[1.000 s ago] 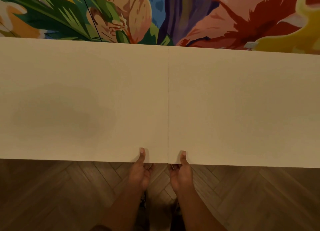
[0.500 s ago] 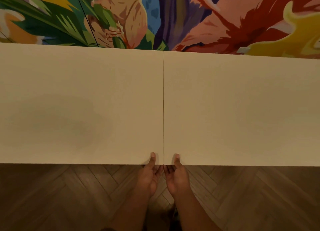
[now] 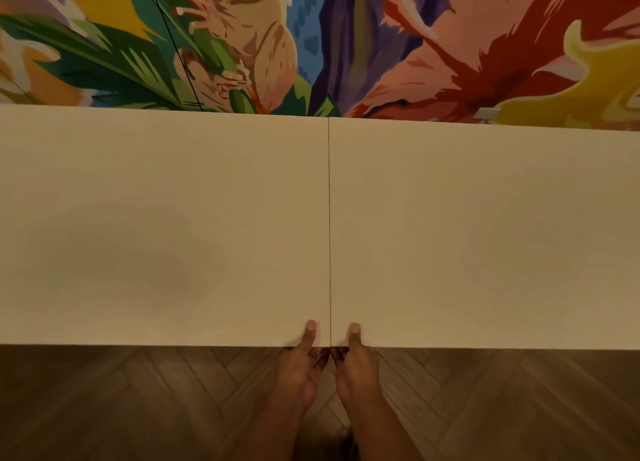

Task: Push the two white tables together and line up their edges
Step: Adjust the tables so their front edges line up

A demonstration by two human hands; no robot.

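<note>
Two white tables stand side by side, the left table (image 3: pixel 166 225) and the right table (image 3: pixel 485 232), touching along a thin dark seam down the middle. Their near edges run in one line at the seam, and so do the far edges. My left hand (image 3: pixel 301 367) grips the left table's near corner, thumb on top, fingers hidden underneath. My right hand (image 3: pixel 356 370) grips the right table's near corner the same way. The two hands sit almost touching on either side of the seam.
A wall with a bright floral mural (image 3: pixel 311 45) stands directly behind the tables' far edges. A thin black cable (image 3: pixel 173 41) runs down the wall at the left. Dark herringbone wood floor (image 3: pixel 138 401) lies under my arms.
My hands have slid inward along the near edges toward the seam until they are nearly touching. The view has tilted up a little; the seam looks unchanged.
</note>
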